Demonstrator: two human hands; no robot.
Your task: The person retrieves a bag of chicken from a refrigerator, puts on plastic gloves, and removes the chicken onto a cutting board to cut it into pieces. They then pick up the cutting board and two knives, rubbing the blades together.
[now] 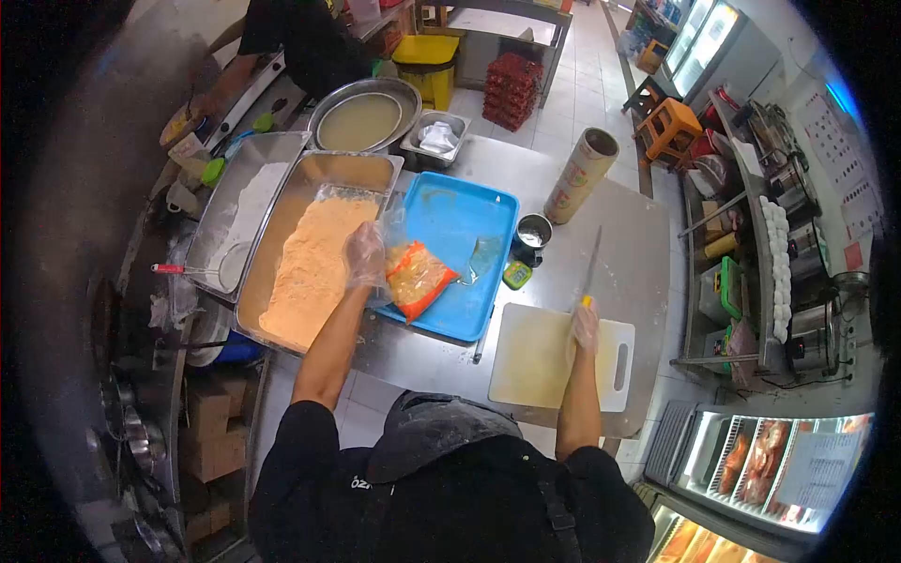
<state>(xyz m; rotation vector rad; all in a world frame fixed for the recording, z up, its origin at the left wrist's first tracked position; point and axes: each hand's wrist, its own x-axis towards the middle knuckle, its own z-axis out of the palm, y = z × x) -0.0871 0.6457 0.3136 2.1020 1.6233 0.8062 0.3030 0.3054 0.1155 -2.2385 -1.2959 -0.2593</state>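
Observation:
My left hand (pixel 366 255), in a clear plastic glove, is at the rim between a metal pan (pixel 387 169) of orange-tinted powder (pixel 314 258) and a blue tray (pixel 507 216). Its fingers look curled against the clear plastic of an orange-printed bag (pixel 420 281), which lies at the tray's left side with pale contents. My right hand (pixel 585 327), gloved too, is closed around the yellow handle of a knife (pixel 594 261). The knife's blade points away from me, beyond the white cutting board (pixel 530 352).
Left of the pan, a second metal pan (pixel 197 249) holds white powder and a red-handled strainer (pixel 233 267). Beyond stand a round bowl (pixel 405 98) of cloudy liquid and a small steel container (pixel 460 141). A metal cup (pixel 533 235), a green-yellow box (pixel 517 274) and a tall cylinder (pixel 584 174) stand right of the tray. Another person's arm (pixel 225 84) shows upper left.

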